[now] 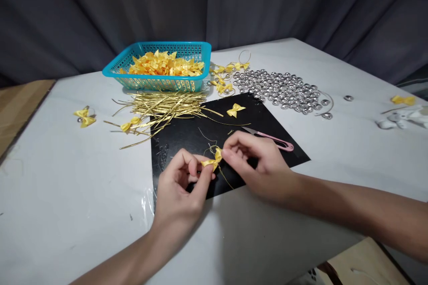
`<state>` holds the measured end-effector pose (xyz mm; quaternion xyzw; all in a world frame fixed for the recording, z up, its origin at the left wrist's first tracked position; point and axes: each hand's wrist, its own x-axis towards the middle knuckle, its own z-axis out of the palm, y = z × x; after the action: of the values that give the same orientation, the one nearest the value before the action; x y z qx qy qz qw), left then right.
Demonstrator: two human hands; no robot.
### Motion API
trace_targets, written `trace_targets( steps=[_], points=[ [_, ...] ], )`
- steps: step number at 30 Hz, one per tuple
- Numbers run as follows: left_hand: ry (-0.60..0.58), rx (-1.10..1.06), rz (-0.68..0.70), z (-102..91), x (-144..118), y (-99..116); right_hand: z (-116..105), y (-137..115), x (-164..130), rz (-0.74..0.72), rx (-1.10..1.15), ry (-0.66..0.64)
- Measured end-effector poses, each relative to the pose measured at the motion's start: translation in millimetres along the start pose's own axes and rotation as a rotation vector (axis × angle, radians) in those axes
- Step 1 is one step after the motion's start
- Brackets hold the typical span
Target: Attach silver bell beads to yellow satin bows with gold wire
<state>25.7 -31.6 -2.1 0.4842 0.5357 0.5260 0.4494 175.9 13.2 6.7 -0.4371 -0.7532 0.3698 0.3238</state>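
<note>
My left hand (182, 185) and my right hand (254, 164) meet over the black mat (187, 136), both pinching one small yellow ribbon bow (212, 160). A thin gold wire tie (224, 177) loops around the bow and trails down toward me. Left thumb and forefinger grip the bow's left wing; the right fingertips hold its right side and the wire. Another yellow bow (236, 109) lies loose on the mat farther back. Pink thread snips (274, 140) rest on the mat just behind my right hand.
A teal basket (167, 81) full of yellow bows stands at the back, with a heap of gold wire ties (163, 104) before it. Several silver beads (284, 90) spread at back right. Finished bows (84, 116) lie at left and near the basket. White pieces (403, 118) sit far right.
</note>
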Motion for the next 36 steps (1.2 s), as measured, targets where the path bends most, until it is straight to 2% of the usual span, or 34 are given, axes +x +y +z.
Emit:
trace_targets(
  steps=[1,3,6,8,13,20,26,32,36],
  points=[
    [-0.005,-0.009,-0.008,0.4,0.3,0.0,-1.6,-1.1,3.3,0.087,0.060,-0.005],
    [-0.014,-0.035,-0.028,1.2,1.0,0.7,-5.8,-2.7,9.7,0.192,0.192,-0.098],
    [-0.023,-0.080,-0.068,1.8,1.9,1.9,-11.4,-2.5,15.4,0.254,0.412,-0.308],
    [-0.024,-0.102,-0.091,1.8,2.3,2.1,-12.1,-0.6,15.9,0.283,0.525,-0.362],
    [-0.037,-0.108,-0.110,2.0,2.7,0.9,-6.3,1.6,12.1,0.217,0.615,-0.322],
    [-0.081,-0.022,-0.024,2.5,1.1,-0.3,-7.6,-3.5,8.8,0.172,0.535,-0.251],
    [-0.115,0.227,0.213,-0.4,0.3,-1.1,-8.9,-5.0,7.0,0.213,0.608,-0.211],
    [-0.187,0.530,0.684,-10.2,-3.6,-6.9,-9.4,-7.9,4.2,0.221,0.688,-0.217],
    [-0.268,0.693,0.774,-16.6,-6.4,-13.7,-11.2,-12.6,2.4,0.256,0.723,-0.197]
  ],
)
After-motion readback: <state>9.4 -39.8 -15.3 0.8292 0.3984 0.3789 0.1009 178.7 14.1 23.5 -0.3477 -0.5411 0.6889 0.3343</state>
